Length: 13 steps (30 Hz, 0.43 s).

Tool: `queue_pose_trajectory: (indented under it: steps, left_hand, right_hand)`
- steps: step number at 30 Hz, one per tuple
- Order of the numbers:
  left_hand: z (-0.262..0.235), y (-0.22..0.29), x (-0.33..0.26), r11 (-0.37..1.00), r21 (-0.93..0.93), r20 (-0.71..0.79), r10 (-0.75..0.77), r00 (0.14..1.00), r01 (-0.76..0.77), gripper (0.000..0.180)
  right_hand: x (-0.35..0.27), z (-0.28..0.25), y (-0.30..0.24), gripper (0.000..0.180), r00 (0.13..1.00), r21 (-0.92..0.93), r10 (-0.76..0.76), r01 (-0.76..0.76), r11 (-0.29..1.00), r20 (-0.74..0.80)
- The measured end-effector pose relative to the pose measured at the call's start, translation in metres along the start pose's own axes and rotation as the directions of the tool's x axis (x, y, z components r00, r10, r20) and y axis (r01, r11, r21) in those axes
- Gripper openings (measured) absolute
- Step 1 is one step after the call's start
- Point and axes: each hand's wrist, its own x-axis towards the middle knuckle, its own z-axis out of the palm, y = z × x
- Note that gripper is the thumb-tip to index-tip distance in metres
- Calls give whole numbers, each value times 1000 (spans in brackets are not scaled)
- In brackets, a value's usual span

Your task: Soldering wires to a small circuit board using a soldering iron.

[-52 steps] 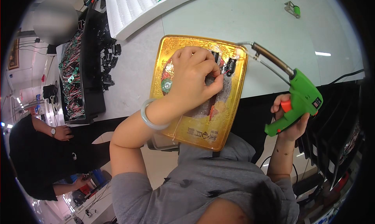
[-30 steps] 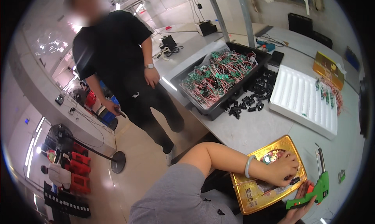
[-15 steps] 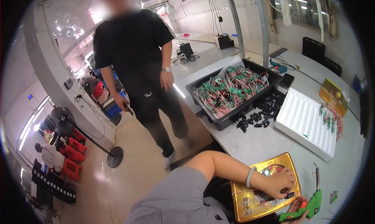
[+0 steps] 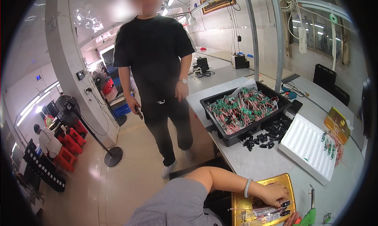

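Note:
My left hand [image 4: 275, 193] lies over a gold tin tray [image 4: 238, 204], its fingers curled down at a small black plastic part [image 4: 286, 204]. Much of the grip is hidden under the hand. Beside it in the tray are another black part [image 4: 285, 213] and some clear packets or thin wires, hard to make out. At the lower edge, my right hand [image 4: 291, 219] is wrapped round a green soldering gun [image 4: 310, 218], whose thin metal tip points away from me. The picture's edge cuts off part of this hand and the gun.
A black crate [image 4: 232, 138] holds green boards with red and white wires. Loose black parts [image 4: 260, 140] lie beside it. To the right stand a white ribbed tray [image 4: 301, 143] with wired boards and a gold box [image 4: 335, 125]. Across the table's left edge stands a person [image 4: 157, 60].
The view has shifted, so the bench sits lower in it. My left hand stays at the black part in the tray. My right hand and the soldering gun are now more cut off.

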Motion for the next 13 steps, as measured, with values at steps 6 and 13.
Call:
queue_pose_trajectory:
  steps: [6,13]
  left_hand:
    - [-15,14,-5,973,-226,-108,-79,991,53,14]
    - [-24,10,-10,880,-473,-323,-125,938,-45,14]
  right_hand:
    - [49,61,-110,53,558,968,794,81,238,-242]
    - [39,54,-91,56,741,955,644,-9,296,-192]
